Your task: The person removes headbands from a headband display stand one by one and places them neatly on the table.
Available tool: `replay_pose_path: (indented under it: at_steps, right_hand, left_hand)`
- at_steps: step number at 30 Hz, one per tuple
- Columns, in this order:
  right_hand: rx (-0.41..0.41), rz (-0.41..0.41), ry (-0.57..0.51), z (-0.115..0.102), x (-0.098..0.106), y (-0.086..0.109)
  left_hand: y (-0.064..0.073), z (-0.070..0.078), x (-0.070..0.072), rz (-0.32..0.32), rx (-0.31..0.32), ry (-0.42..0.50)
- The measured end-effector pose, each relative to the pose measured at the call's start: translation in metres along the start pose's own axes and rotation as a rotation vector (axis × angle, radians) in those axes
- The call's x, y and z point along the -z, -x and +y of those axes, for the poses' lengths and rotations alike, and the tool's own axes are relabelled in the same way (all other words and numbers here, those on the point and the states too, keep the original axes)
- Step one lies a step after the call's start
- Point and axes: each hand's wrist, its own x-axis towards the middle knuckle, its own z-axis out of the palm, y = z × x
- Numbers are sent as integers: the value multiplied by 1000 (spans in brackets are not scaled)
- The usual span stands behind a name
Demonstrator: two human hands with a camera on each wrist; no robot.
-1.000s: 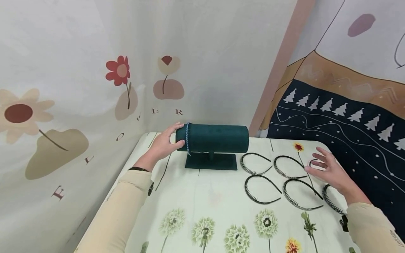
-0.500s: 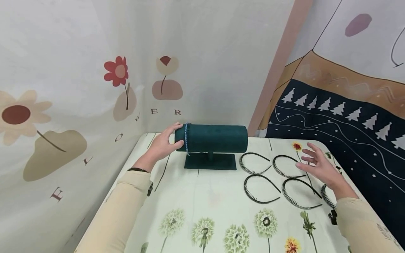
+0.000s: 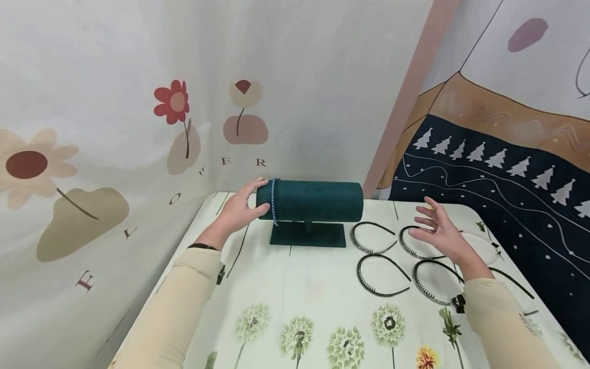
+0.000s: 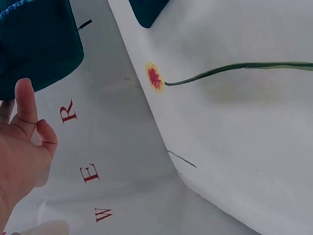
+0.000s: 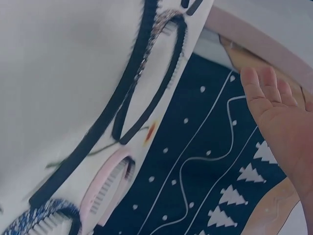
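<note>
A dark green velvet display roll (image 3: 318, 201) lies level on its stand (image 3: 295, 237). My left hand (image 3: 236, 212) grips its left end, thumb in front and fingers over the top. Close to those fingers, a thin blue braided headband (image 3: 273, 202) hangs over the roll; its dark tip pokes out in the left wrist view. Over the table's right side hovers my right hand (image 3: 444, 233), fingers spread loosely and holding nothing. Below and around it lie black toothed headbands (image 3: 402, 243), partly covered by the hand and forearm. A pink headband (image 5: 93, 196) shows in the right wrist view.
More headbands lie right of the stand, including a back one (image 3: 353, 239) and a front one (image 3: 360, 279). A blue patterned headband (image 5: 46, 208) appears low in the right wrist view. Printed curtains (image 3: 313, 92) stand behind the flower-printed tablecloth (image 3: 318, 292).
My right hand has moved left from the table's right edge to above the headbands, uncovering the pink one. My left hand and the roll have stayed in place.
</note>
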Motion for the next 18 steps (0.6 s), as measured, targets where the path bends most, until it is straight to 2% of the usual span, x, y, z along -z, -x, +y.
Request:
replay_pose_path:
  at_steps: [9,18]
  right_hand:
    - [26,-27,-36,-9,-9,-11]
    - [52,-25,23,-25,-1,-20]
  left_hand:
    - [-1,-1,0,3,-6,-14]
    - [-1,1,0,-3,6,-20]
